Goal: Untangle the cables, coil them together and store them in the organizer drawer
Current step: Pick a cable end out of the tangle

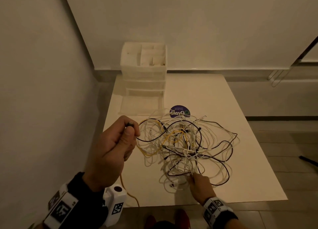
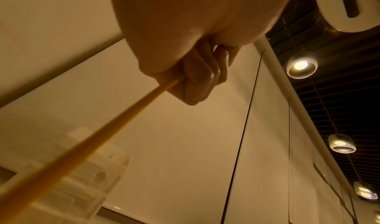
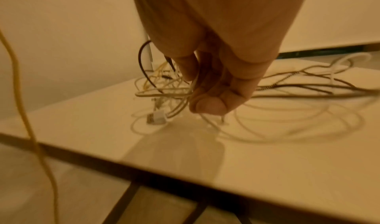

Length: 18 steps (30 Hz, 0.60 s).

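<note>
A tangle of white, black and yellow cables (image 1: 185, 142) lies on the white board (image 1: 223, 177). My left hand (image 1: 130, 132) is raised at the tangle's left side, fist closed round the yellow cable (image 2: 115, 126), which hangs below it. A dark plug (image 1: 129, 124) sticks out above the thumb. My right hand (image 1: 192, 176) pinches a white cable (image 3: 195, 81) at the tangle's near edge, just above the board. A white connector (image 3: 158, 118) lies beside its fingertips (image 3: 207, 105). The white organizer (image 1: 143, 68) stands at the board's far left, its bottom drawer (image 1: 141, 104) pulled open.
A round purple sticker (image 1: 179, 112) lies on the board between drawer and tangle. A wall runs close along the left. The board's near edge (image 3: 164, 167) sits over tiled floor. Loose yellow cable (image 3: 26, 113) hangs off that edge at the left.
</note>
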Tool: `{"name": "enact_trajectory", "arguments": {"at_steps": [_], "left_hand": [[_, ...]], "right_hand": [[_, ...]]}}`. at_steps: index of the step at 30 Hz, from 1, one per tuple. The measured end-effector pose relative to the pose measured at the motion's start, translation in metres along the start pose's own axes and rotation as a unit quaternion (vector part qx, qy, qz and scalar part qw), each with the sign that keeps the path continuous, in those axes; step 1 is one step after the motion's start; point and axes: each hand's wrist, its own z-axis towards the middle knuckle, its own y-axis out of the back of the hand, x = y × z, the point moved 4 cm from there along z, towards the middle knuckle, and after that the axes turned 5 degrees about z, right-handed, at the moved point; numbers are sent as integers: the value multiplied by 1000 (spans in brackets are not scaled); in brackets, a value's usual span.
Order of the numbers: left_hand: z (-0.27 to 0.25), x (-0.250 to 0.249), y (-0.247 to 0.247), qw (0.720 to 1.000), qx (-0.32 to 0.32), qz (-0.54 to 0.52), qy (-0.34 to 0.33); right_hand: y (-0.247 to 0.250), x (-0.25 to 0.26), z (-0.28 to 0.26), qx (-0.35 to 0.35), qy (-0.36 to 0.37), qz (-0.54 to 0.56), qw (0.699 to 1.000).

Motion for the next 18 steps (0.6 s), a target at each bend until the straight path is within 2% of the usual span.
{"name": "enact_trajectory", "arguments": {"at_steps": [2,4,6,8,10,12,13,16,18], "left_hand": [[3,1,-5,1000,-1,0,1],[7,1,-10,1000,-4,-3,1],[10,1,-16,1000,-2,-1,0],[13,-1,-21,1000,3,2,-4],[17,-3,-25,1000,4,6,-4],[19,-3,-27,1000,0,8,1],[20,-4,-28,1000,-2,12,0],[20,-3,-37,998,3,63,-16],[20,-1,-47,995,11,98,-14]], "right_hand": [[13,16,8,13,7,85,996],[30,36,14,34,22,197,980],[44,52,22,49,34,250,966],[55,60,29,71,37,247,966],[70,64,31,75,69,143,984],[93,70,30,30,122,25,992],[107,74,28,-3,147,6,989],[147,94,22,-67,200,79,974],[165,109,20,-48,192,185,962]]}}
